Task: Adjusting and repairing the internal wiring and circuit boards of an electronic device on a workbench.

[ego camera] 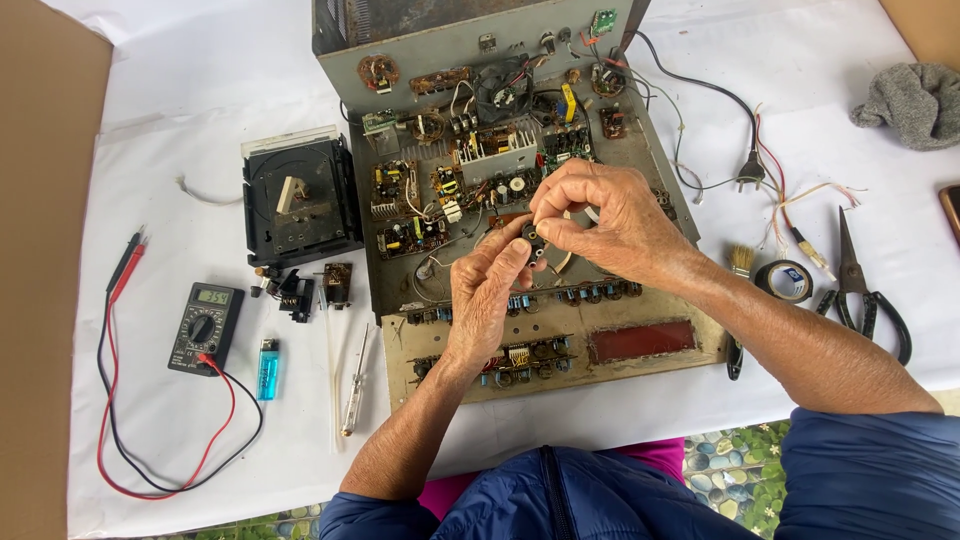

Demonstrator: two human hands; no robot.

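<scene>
Black small part (531, 236) pinched between both hands, above open chassis (640, 150).

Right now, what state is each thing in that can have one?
Small black part: pinched between both hands' fingertips.
Left hand: gripping the part.
Right hand: gripping the part.
Chassis: opened, boards exposed.
Multimeter: on, display lit.
Scissors: closed.
Plug: unplugged.

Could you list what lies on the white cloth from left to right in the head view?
Multimeter → blue lighter → screwdriver → left hand → right hand → tape roll → scissors.
</scene>
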